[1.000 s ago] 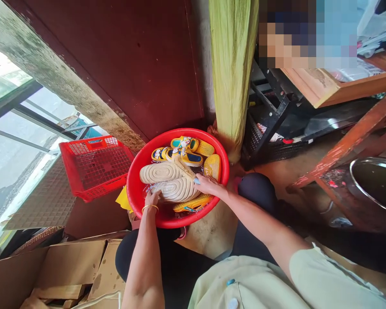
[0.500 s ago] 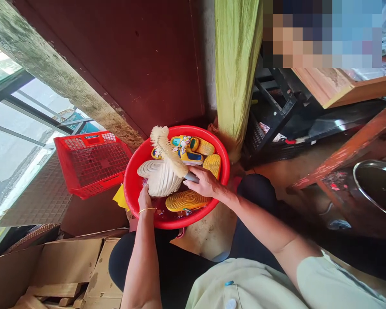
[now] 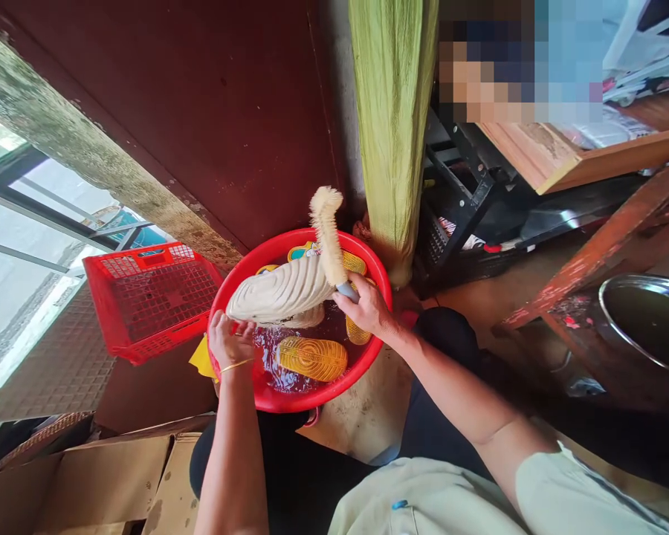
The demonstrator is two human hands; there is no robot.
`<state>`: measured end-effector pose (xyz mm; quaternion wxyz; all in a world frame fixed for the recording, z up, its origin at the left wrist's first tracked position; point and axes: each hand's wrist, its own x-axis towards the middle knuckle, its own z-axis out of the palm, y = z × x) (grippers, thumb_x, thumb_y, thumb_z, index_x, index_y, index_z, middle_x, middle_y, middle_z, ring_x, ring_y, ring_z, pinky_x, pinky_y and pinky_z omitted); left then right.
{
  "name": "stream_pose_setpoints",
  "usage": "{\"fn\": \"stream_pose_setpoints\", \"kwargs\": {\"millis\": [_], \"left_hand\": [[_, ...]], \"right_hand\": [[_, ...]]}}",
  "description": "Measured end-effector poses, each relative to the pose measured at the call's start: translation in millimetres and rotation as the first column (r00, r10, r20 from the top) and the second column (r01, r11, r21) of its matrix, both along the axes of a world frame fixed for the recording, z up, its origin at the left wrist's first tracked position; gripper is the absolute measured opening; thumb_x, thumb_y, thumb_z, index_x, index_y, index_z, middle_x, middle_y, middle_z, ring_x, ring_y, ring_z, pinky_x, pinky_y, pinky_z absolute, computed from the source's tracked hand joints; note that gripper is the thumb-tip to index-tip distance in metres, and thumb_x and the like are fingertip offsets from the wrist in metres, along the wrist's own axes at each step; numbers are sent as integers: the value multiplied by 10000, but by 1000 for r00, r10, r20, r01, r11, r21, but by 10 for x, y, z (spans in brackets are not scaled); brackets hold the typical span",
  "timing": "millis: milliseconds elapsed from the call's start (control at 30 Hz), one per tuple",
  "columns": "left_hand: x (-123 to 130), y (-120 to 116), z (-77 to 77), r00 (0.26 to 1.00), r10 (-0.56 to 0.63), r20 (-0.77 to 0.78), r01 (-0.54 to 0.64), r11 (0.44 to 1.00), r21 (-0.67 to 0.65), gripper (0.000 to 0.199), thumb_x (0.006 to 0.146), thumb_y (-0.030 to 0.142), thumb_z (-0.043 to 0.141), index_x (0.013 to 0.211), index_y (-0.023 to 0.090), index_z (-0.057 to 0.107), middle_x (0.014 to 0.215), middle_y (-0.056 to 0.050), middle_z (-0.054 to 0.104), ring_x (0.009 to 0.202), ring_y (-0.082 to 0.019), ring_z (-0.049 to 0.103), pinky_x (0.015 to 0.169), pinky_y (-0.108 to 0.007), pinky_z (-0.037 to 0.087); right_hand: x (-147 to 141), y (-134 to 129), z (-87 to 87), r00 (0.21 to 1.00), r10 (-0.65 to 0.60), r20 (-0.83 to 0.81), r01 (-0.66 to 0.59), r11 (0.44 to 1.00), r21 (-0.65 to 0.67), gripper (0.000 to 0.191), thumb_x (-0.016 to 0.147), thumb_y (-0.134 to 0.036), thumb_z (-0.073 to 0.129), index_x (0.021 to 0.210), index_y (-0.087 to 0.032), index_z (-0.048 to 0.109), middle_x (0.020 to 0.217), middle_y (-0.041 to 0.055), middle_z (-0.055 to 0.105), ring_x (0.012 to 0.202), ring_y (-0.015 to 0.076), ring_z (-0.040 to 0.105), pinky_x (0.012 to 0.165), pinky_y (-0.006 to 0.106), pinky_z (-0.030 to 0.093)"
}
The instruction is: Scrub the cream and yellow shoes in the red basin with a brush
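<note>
A white shoe is tilted with its ridged sole toward me, above the water in a red tub. My left hand grips it at its left end. My right hand is closed round the grey handle of a brush with cream bristles and a bent head. The bristles overlap the shoe's right end; contact is hard to judge. Near the front of the tub a yellow shoe floats sole up. More yellow shoes lie behind, partly hidden by the white one.
To the left stands a red plastic crate beside flattened cardboard. A yellow-green cloth-like sack hangs behind the tub. At right are a wooden tray, a reddish wooden frame and a metal pot. A blurred person is at upper right.
My left hand has moved left and the white shoe has turned, its sole lying more lengthwise. The brush has swung to the right and stands more upright. The yellow shoe is more exposed.
</note>
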<state>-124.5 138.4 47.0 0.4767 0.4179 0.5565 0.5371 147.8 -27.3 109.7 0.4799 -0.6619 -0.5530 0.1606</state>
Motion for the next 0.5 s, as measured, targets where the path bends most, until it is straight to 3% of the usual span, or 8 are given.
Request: {"fn": "stream_pose_setpoints", "kwargs": {"millis": [167, 333, 433, 500], "left_hand": [[407, 472, 311, 982, -188, 15, 182, 967, 177, 615, 752, 244, 634, 1361, 196, 569, 1434, -122, 587, 1124, -197, 677, 944, -325, 574], [880, 549, 340, 934, -355, 45, 345, 927, 148, 677, 688, 232, 728, 1354, 232, 602, 1496, -107, 553, 1204, -225, 638, 1025, -362, 525], [831, 375, 266, 918, -391, -66, 396, 906, 152, 635, 696, 314, 788, 1312, 250, 645, 1459, -112, 595, 1287, -253, 594, 1047, -363, 496], [639, 217, 187, 888, -428, -166, 445, 892, 80, 579, 713, 386, 793, 1253, 212, 678, 1332, -142, 674, 1189, -263, 651, 990, -377, 518]], "right_hand": [[101, 79, -149, 988, -147, 48, 153, 977, -146, 385, 962, -371, 521, 1287, -178, 595, 1189, 120, 727, 1054, 257, 669, 940, 329, 510], [168, 238, -345, 964, -255, 69, 262, 891, -372, 393, 956, -357, 488, 1290, -173, 583, 1073, 96, 744, 977, 269, 698, 900, 374, 546], [187, 283, -385, 962, -264, 69, 273, 933, -236, 479, 944, -323, 522, 1397, -166, 524, 1320, 131, 678, 1176, 260, 651, 1008, 375, 522], [186, 272, -361, 963, -254, 91, 264, 955, -135, 543, 964, -330, 530, 1470, -141, 470, 1457, 166, 596, 1288, 256, 596, 1066, 363, 492]]}}
